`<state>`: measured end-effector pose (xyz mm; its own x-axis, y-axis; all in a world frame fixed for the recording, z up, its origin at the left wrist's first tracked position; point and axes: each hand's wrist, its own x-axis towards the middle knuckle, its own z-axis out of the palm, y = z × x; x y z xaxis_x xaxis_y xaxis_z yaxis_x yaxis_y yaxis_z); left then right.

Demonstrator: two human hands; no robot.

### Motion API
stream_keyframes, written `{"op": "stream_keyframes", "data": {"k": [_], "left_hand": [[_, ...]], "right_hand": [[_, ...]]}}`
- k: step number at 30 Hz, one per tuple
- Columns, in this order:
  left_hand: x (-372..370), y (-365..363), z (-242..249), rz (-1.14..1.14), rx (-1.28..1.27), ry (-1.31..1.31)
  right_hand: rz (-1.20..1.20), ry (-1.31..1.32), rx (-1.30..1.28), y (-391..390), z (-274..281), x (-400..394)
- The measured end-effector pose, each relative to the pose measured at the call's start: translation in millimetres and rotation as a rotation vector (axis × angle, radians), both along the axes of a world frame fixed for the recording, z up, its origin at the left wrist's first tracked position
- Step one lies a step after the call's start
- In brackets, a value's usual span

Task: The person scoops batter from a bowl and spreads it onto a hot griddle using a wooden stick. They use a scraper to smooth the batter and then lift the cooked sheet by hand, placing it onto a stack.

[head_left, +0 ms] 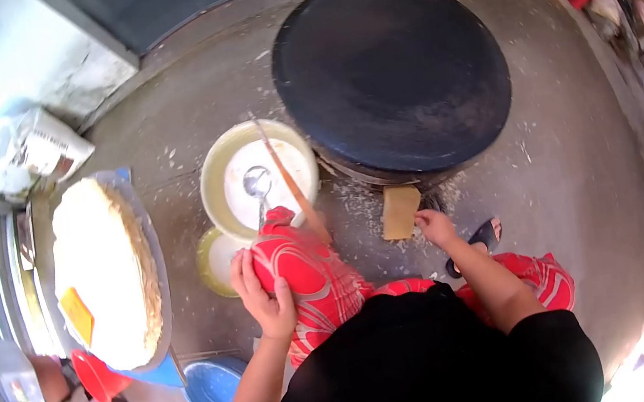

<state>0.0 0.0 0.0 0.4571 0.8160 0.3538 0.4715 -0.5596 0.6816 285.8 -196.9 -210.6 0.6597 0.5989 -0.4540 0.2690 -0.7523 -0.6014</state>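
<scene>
My left hand (265,298) lies on my knee, over the red patterned trousers (295,268), with the fingers stretched out. Low by the front of the griddle, my right hand (434,228) has its fingers curled together; whether anything small is in them I cannot make out. Right beside those fingertips is a tan flat board (401,212), at the base of the large round black griddle (390,72). Past my left knee stands a cream bowl (211,181) of white batter, with a metal ladle (257,182) in it and a long wooden stick (283,169) across its rim.
A smaller yellow bowl (204,266) sits partly under the cream bowl. To the left is a tall pale stack of flatbreads (101,269) with an orange piece (77,315) on it. A blue basin (212,387), red container (97,375) and white bucket (52,147) stand nearby. Crumbs litter the floor.
</scene>
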Motion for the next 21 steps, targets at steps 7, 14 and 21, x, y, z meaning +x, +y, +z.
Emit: {"op": "stream_keyframes", "data": {"k": [7, 14, 21], "left_hand": [[-18.0, 15.8, 1.2, -0.067, -0.005, -0.106], [-31.6, 23.1, 11.8, -0.006, -0.142, -0.324], [-77.5, 56.4, -105.2, 0.468, -0.246, 0.113]], "right_hand": [[0.253, 0.488, 0.097, 124.7, -3.3, -76.6], [-0.195, 0.879, 0.050, 208.0, 11.8, -122.3], [0.208, 0.215, 0.198, 180.0, 52.1, -75.7]]}}
